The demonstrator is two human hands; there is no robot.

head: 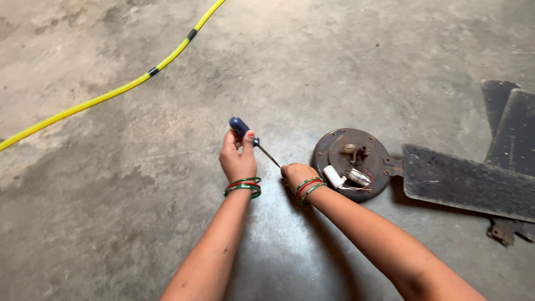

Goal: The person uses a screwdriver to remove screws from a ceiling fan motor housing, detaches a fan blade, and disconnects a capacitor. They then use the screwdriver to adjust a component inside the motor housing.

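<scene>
My left hand (238, 156) grips the blue handle of a screwdriver (243, 129) above the concrete floor. The thin metal shaft runs down to the right, and my right hand (295, 174) closes around its tip end. Both wrists wear green and red bangles. Just right of my right hand lies a rusty round ceiling fan motor (343, 150), flat on the floor, with a white cylindrical part (334, 177) and loose wires on top. One dark fan blade (465, 181) is attached to its right side.
A yellow hose or cable (111, 95) with black bands runs diagonally across the upper left floor. More dark fan blades (510, 128) lie at the right edge, with a rusty bracket (503, 230) below them.
</scene>
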